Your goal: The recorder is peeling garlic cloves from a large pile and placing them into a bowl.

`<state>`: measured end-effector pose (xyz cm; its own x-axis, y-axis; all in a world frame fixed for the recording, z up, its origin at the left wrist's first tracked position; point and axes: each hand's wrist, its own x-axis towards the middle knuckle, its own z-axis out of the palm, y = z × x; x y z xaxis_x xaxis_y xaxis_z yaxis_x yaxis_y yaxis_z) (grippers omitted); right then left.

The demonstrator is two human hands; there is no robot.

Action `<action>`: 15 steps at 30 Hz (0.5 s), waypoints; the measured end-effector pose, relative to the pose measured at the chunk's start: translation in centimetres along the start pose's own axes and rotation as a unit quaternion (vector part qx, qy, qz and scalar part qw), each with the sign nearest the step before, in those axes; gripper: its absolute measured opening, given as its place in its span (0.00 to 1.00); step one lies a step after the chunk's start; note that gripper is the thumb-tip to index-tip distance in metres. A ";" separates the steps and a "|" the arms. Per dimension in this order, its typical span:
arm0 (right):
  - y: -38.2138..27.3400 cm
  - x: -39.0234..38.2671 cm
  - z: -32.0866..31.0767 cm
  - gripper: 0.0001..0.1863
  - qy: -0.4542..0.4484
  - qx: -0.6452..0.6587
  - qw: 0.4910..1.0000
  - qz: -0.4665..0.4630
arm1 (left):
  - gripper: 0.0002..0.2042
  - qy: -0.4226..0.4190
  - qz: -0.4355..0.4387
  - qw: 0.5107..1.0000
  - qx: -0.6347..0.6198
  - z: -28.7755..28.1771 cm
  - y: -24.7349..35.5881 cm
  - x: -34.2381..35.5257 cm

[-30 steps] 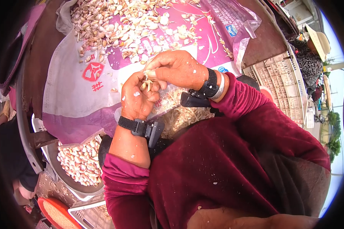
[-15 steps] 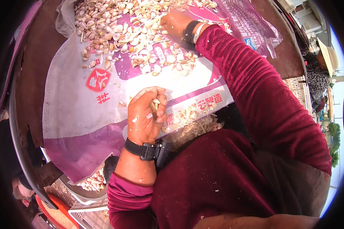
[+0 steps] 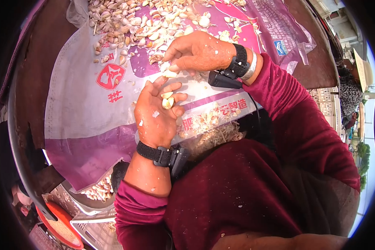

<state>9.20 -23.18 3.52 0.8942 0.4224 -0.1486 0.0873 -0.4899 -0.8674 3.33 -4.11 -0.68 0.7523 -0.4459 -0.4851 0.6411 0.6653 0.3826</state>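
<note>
My left hand is turned palm up over the near part of a printed plastic sack, its fingers curled around a few garlic cloves. Just above it, my right hand reaches in from the right, thumb and fingers pinching another pale clove close to the left fingertips. Beyond both hands lies a spread of loose garlic cloves, many still in pinkish skin. Bits of papery skin stick to my left hand and wrist.
Garlic skins are heaped at the near edge, against my body. The sack covers a brown tabletop with a raised metal rim. Below left are a container of cloves, a white plastic crate and a red basin. A person in a hat is far right.
My right hand has come back from the clove pile toward my left hand, with a clove pinched in it. My left fingers have loosened, showing the cloves inside.
</note>
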 end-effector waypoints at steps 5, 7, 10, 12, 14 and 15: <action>4.0 5.6 -1.0 0.11 0.139 -0.341 0.906 -0.209 | 0.13 -0.043 -0.004 0.998 0.040 -1.4 -0.2 0.9; 3.9 7.5 -1.4 0.09 0.136 -0.418 0.879 -0.182 | 0.12 -0.075 -0.011 0.996 0.043 -1.6 0.0 0.8; 3.4 9.2 -0.9 0.08 0.076 -0.481 0.870 -0.072 | 0.10 -0.075 -0.018 0.996 0.047 -1.2 0.1 0.4; 3.7 10.0 -0.9 0.10 0.075 -0.517 0.851 -0.055 | 0.10 -0.070 -0.023 0.996 0.057 -1.0 0.1 0.3; 4.6 10.5 -1.3 0.10 0.090 -0.489 0.867 -0.043 | 0.10 -0.082 -0.023 0.993 0.076 -1.4 0.1 0.4; 5.1 10.4 -1.5 0.10 0.106 -0.458 0.882 -0.032 | 0.10 -0.093 -0.022 0.991 0.095 -1.5 0.0 0.5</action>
<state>19.63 -22.39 -1.73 0.9282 0.3667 0.0626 0.3716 -0.9221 -0.1082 3.46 -3.41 -2.10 0.7261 -0.5872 -0.3577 0.6781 0.5254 0.5139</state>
